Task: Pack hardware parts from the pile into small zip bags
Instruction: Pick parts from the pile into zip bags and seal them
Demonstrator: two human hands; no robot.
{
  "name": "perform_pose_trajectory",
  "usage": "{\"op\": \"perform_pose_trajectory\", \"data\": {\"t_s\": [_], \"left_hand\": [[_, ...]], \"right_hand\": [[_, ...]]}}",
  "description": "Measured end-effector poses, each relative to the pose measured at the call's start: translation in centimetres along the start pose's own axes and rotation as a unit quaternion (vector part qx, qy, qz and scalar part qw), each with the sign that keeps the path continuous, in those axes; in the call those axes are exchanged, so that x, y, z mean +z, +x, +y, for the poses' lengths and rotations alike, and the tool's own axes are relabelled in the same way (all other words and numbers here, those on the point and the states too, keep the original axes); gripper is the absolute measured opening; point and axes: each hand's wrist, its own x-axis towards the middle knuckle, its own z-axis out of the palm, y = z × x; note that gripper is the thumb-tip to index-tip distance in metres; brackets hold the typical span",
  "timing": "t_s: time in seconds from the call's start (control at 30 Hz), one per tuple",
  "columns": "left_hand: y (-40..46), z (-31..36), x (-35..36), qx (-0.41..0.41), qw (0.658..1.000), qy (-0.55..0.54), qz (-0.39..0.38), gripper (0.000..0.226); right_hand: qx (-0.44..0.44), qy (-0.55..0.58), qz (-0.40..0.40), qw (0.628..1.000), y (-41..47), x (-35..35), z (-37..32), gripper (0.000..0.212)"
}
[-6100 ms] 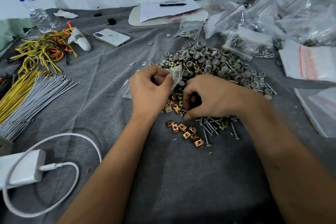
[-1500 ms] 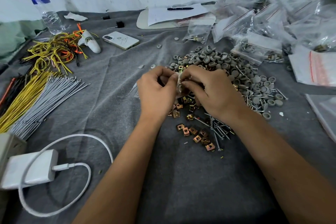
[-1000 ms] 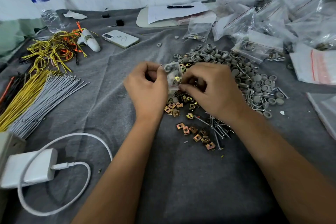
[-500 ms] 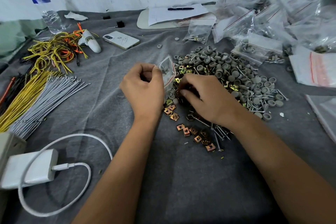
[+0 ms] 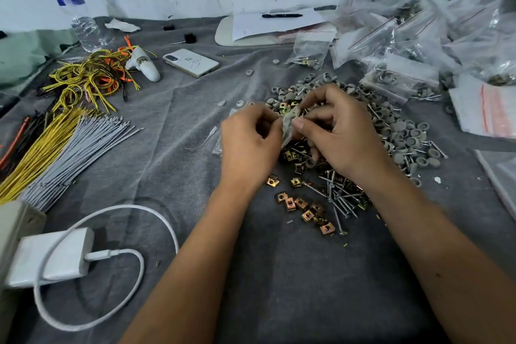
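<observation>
Small zip bag (image 5: 289,123) pinched between left hand (image 5: 248,145) and right hand (image 5: 342,137), above the pile of hardware parts (image 5: 363,131).

Clear, crumpled, blurred; contents hard to make out, lower part hidden behind curled fingers. Brass clips (image 5: 304,208) and screws (image 5: 339,198) scattered near the wrists; filled bags (image 5: 402,45) heaped far right, wire bundles (image 5: 58,145) and charger (image 5: 53,257) left.

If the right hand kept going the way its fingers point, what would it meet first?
The right hand points left; its fingertips already pinch the zip bag. Right behind that is the left hand, though depth is uncertain.
</observation>
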Motion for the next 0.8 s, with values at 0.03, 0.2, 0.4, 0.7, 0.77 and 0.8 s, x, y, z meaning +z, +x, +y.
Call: {"op": "perform_pose_trajectory", "data": {"t_s": [0.03, 0.2, 0.4, 0.7, 0.77, 0.8], "left_hand": [[0.0, -0.1, 0.1, 0.019, 1.000, 0.016, -0.011, 0.008], [-0.1, -0.4, 0.3, 0.062, 0.997, 0.001, -0.041, 0.011], [0.1, -0.5, 0.0, 0.108, 0.989, 0.022, -0.095, 0.024], [0.1, -0.4, -0.4, 0.100, 0.982, -0.017, -0.161, 0.022], [0.2, -0.6, -0.3, 0.123, 0.982, 0.000, -0.144, 0.014], [0.2, -0.5, -0.4, 0.136, 0.980, 0.011, -0.142, 0.011]], "right_hand": [[0.003, -0.007, 0.001, 1.000, 0.0, 0.0, 0.2, 0.011], [0.017, -0.043, 0.005, 0.999, 0.1, 0.2, 0.8, 0.006], [0.067, -0.059, -0.016, 0.996, 0.3, 0.2, 1.0, 0.008], [0.142, 0.032, -0.035, 0.989, 0.5, 0.3, 1.6, 0.009], [0.155, 0.051, -0.055, 0.985, 0.5, 0.4, 1.5, 0.010], [0.160, 0.054, -0.064, 0.984, 0.5, 0.4, 1.6, 0.010]]}}
